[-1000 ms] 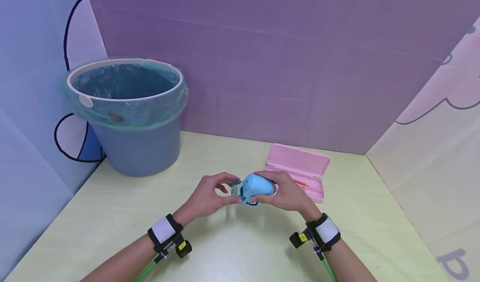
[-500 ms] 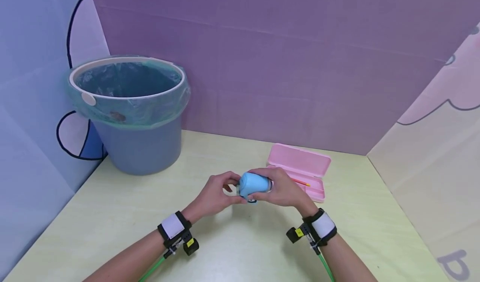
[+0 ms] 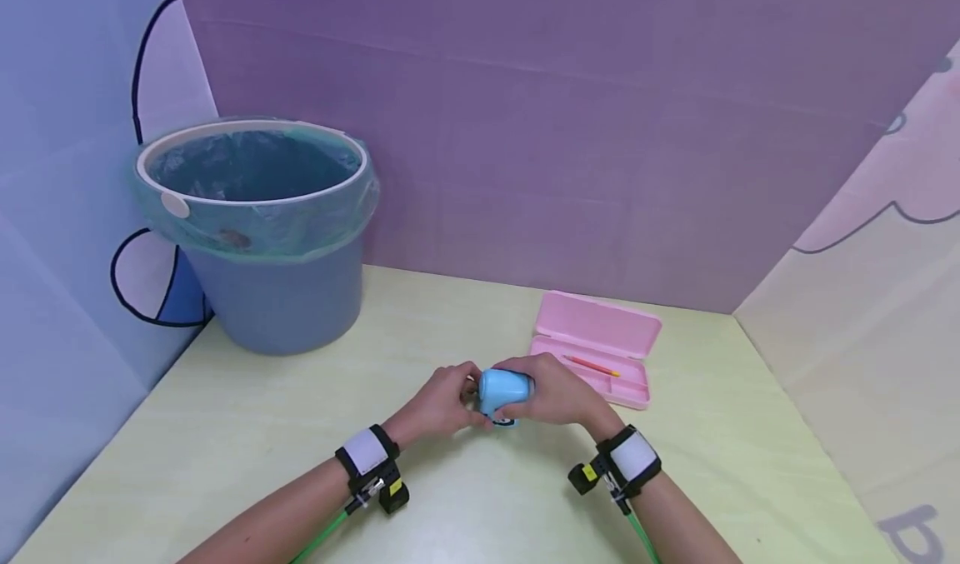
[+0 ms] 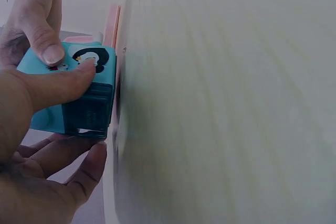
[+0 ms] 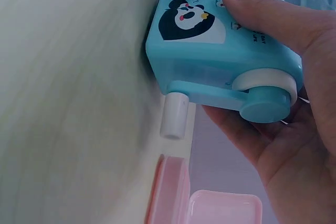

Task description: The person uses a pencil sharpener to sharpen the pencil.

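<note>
Between both hands, low over the table, is a light-blue crank pencil sharpener point(image 3: 504, 391) with a panda picture on its side. My right hand point(image 3: 555, 393) grips its body, the thumb along the printed side in the right wrist view. The crank arm point(image 5: 210, 94), with its white knob point(image 5: 175, 116), points toward the right-hand side. At the opposite end sits the dark see-through shavings drawer point(image 4: 90, 108), in the sharpener's body. My left hand point(image 3: 446, 401) pinches this end, thumb on the panda side and fingers at the opposite side.
An opened pink pencil case point(image 3: 600, 326) lies behind the right hand, with a red pencil point(image 3: 592, 366) inside. A large blue bin point(image 3: 281, 306) lined with a green bag point(image 3: 300, 235) stands at the back left. A purple wall point(image 3: 525, 131) borders the table point(image 3: 420, 322).
The see-through drawer, which stuck out to the left a second ago, has gone into the sharpener's body. Both hands have moved closer together and lower, with the sharpener.
</note>
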